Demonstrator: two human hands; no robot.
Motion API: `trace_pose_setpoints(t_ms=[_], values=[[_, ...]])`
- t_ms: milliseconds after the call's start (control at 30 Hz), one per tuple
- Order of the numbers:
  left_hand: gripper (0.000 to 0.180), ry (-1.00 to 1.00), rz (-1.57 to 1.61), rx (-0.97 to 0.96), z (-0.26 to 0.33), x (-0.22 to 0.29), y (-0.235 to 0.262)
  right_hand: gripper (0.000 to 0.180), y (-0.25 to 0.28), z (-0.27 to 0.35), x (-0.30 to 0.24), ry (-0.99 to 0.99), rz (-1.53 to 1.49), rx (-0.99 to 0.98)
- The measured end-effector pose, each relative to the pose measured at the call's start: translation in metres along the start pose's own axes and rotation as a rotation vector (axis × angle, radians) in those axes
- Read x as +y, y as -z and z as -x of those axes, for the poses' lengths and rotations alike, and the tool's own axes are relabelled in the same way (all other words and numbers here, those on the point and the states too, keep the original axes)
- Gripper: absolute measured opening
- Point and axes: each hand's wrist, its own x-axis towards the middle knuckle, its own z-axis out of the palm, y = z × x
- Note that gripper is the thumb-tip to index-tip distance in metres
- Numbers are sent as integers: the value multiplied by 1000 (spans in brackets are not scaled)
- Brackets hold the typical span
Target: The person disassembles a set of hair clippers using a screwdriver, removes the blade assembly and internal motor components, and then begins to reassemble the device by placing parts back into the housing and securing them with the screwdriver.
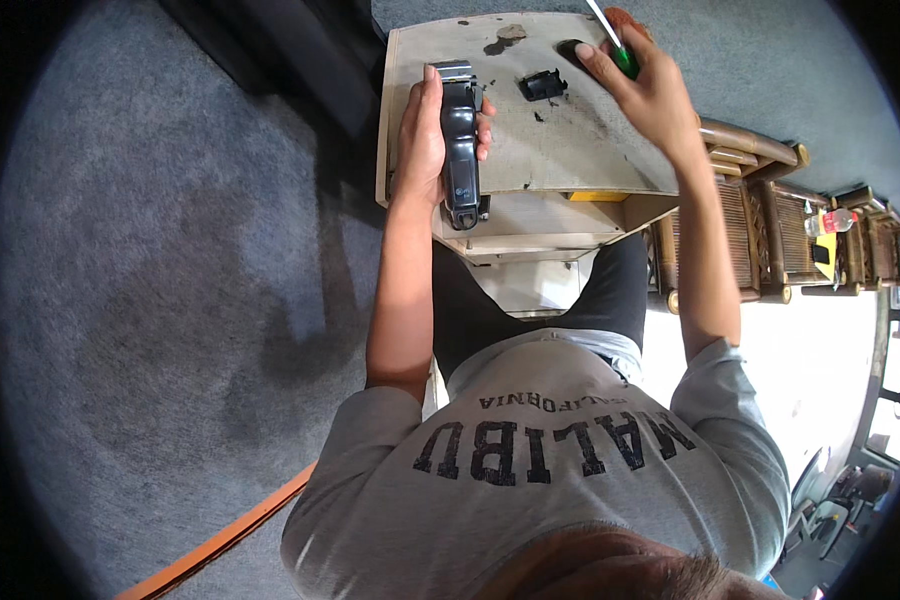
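Observation:
A black hair clipper (460,140) stands upright along my left hand (425,135), over the left part of the wooden table. My left fingers and thumb wrap round its body, and its metal blade end points away from me. At the far right of the table, my right hand (655,90) grips a screwdriver (625,62) with a green handle and a thin pale shaft. A dark rounded piece (570,50) and a reddish-brown thing (628,22) show by that hand, partly hidden. Between my hands lies a small black plastic part (543,86).
Dark crumbs and a stain (505,40) mark the worn tabletop (570,150). Below is an open shelf with a yellow item (598,196). Bamboo furniture (730,230) stands at right, with a bottle (832,222) on it. A dark curtain (290,60) hangs at the far left.

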Motion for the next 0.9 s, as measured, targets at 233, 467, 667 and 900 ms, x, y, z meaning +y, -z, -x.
trace_pose_setpoints(t_ms=[233,467,667,900], values=[[48,-6,123,18,0,-3,9,30,-40,27,-19,-173,152,43],[56,-2,17,33,2,2,0,31,-41,32,-15,-167,192,27],[54,-28,25,53,1,1,3,30,-46,35,-13,-147,226,56],[56,-60,-3,59,1,0,0,32,-49,38,-6,-166,281,73]])
